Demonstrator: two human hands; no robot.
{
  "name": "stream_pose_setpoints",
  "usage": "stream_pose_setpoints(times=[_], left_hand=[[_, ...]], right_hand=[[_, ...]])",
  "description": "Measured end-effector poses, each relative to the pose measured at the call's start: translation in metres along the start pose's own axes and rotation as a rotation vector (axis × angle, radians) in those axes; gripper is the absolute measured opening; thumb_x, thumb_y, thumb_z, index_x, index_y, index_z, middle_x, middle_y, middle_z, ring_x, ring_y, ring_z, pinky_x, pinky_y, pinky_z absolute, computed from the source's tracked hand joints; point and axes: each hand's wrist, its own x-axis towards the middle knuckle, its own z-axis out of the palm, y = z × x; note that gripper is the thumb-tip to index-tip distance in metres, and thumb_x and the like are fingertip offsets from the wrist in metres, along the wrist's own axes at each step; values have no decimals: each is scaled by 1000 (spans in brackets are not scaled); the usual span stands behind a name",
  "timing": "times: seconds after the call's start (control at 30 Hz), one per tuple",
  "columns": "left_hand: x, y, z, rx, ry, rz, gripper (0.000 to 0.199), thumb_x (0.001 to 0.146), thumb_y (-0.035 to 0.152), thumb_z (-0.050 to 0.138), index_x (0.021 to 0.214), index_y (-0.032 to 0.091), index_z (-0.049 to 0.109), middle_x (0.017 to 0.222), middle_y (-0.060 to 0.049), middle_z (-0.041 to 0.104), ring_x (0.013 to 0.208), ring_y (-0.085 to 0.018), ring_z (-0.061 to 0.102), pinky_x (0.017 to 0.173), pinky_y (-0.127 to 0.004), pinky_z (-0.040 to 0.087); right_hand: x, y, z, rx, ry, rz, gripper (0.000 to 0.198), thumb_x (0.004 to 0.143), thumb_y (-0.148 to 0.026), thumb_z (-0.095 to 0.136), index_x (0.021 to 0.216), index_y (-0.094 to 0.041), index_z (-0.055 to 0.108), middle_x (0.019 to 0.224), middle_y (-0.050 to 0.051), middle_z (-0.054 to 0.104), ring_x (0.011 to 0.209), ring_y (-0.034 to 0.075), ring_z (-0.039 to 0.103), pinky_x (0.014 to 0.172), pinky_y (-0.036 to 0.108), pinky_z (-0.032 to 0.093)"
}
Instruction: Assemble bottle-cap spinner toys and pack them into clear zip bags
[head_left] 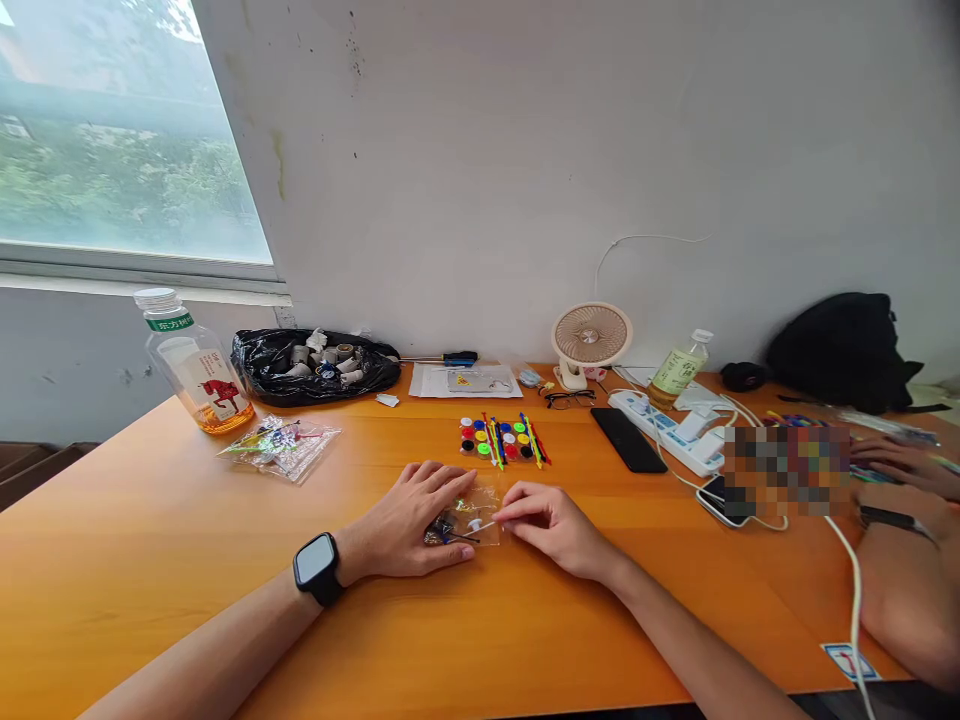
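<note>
A small clear plastic bag (489, 498) of loose parts lies on the glossy orange-brown wooden table (360, 650), between the person's two hands and just nearer than the two groups of small coloured round pieces (481, 437). The left hand (418, 522) rests palm down over the bag's left part, its fingers spread and extended rather than curled; what lies beneath the palm is hidden. The right hand (561, 528) pinches the outer end of a thin white stick (484, 526) between thumb and forefinger, the other fingers loosely bent. The bag looks nearly weightless, soft and slick, likely to crumple or slide unless pressed flat, so a broad palm suits it better than fingertips. The stick seems light, fairly stiff and smooth; its bare end offers the cleanest hold, and a sideways bend could snap something so slender. The dark stick (463, 539) beside it probably handles alike.
</note>
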Motion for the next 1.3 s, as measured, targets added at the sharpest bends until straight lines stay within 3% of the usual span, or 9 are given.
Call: stream_pose_setpoints(times=[0.17,0.3,0.47,0.63,0.77,0.9,1.03,1.17,1.3], left_hand=[[0,0,1,6,6,9,81,93,67,62,160,27,39,150,-15,55,126,-36,53,109,-52,39],[0,0,2,7,14,0,79,94,65,62,159,27,41,148,-15,56,125,-36,53,108,-51,39],[0,-1,5,-2,59,-22,81,94,63,64,161,26,37,148,-15,57,124,-35,53,106,-50,40],[-2,2,9,-56,131,-86,94,90,63,69,167,28,26,151,-16,54,124,-36,52,106,-53,41],[-1,5,9,-368,201,-266,90,93,62,67,166,28,27,146,-15,57,120,-32,56,101,-47,48],[7,3,-1,-855,177,-491,83,96,61,64,162,22,34,118,-11,71,101,-25,67,91,-39,52],[10,-1,-17,-1123,18,-373,57,90,55,74,133,18,67,116,-10,74,109,-26,67,97,-36,50],[8,0,-23,-1223,-187,-244,42,84,46,82,112,16,74,108,-10,76,96,-24,71,87,-33,53],[16,10,-25,-1167,102,-328,35,86,47,81,99,16,71,101,-9,77,86,-19,70,72,-26,52]], right_hand=[[2,1,11,-193,38,-179,20,90,-16,70,93,-27,86,92,6,76,92,22,66,84,36,52],[0,-2,14,-133,-23,-169,20,96,-18,64,99,-24,83,94,6,79,90,21,69,83,35,54],[-4,-14,11,-114,-47,-163,21,96,-30,71,116,-25,77,113,8,75,109,24,66,99,39,52],[2,-23,9,-226,64,-209,5,96,-25,72,91,-24,71,101,4,73,106,23,61,102,41,48],[13,-43,-3,-335,108,-279,5,102,-23,63,97,-25,65,106,5,70,111,24,58,105,43,46],[27,-77,-18,-501,50,-360,7,104,-22,58,100,-24,63,129,8,61,125,25,54,111,46,44],[39,-107,-28,-590,-35,-439,14,107,-26,54,102,-26,67,142,8,52,135,25,50,114,44,44],[43,-120,-34,-631,-95,-457,17,107,-31,55,100,-28,69,148,6,48,140,26,47,117,47,41],[43,-103,-35,-450,98,-445,11,105,-34,58,108,-27,66,142,8,53,136,26,50,115,46,42]])
